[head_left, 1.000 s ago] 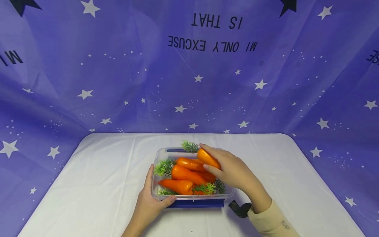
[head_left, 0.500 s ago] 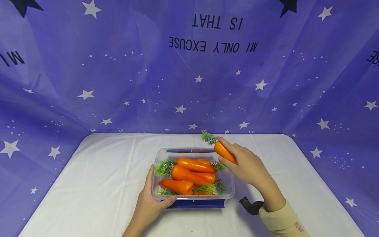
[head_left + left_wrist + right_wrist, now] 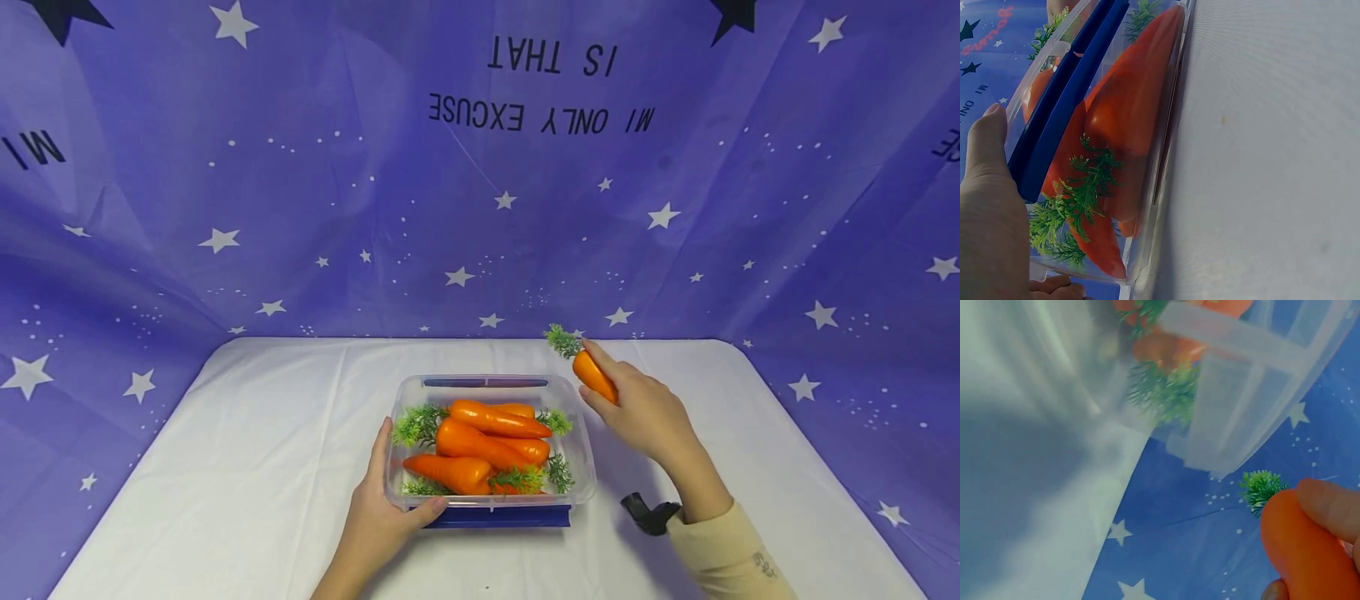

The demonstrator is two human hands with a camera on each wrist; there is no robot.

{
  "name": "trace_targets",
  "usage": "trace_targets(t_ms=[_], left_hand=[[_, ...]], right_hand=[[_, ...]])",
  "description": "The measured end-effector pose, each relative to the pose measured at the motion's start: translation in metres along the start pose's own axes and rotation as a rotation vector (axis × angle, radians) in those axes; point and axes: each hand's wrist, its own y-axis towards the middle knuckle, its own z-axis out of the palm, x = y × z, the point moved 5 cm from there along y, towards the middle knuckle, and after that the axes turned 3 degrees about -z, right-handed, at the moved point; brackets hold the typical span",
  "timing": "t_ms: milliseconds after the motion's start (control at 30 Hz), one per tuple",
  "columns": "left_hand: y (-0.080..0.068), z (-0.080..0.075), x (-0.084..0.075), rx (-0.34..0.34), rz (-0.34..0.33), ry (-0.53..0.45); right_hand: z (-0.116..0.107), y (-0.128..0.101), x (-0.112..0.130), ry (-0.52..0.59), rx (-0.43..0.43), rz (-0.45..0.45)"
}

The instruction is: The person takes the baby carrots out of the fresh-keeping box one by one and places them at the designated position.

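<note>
My right hand (image 3: pixel 647 412) grips an orange carrot (image 3: pixel 594 375) with a green leafy top, in the air just right of a clear plastic box. In the right wrist view, thumb and fingers lie round the carrot (image 3: pixel 1300 547). At the box's front left corner, my left hand (image 3: pixel 377 510) holds the clear plastic box (image 3: pixel 587 475), thumb over the front rim. Several more carrots (image 3: pixel 483 442) with leafy tops lie inside the box. The left wrist view shows the thumb (image 3: pixel 988 150) beside the blue clip (image 3: pixel 1063 100); the fingers are partly hidden behind the box.
The box stands on a white cloth-covered table (image 3: pixel 225 467). A purple curtain (image 3: pixel 420 208) with stars and lettering surrounds its back and sides. A black strap (image 3: pixel 649 514) hangs at the right wrist, beside a beige sleeve (image 3: pixel 723 550).
My right hand has lifted the carrot out from over the box and carried it to the right. My left hand and the box have stayed in place.
</note>
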Motion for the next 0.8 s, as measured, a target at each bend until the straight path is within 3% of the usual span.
trace_targets(t_ms=[800], left_hand=[[0.0,0.003,0.001,-0.011,0.041,-0.023]], right_hand=[[0.04,0.015,-0.044,0.032,0.128,0.11]])
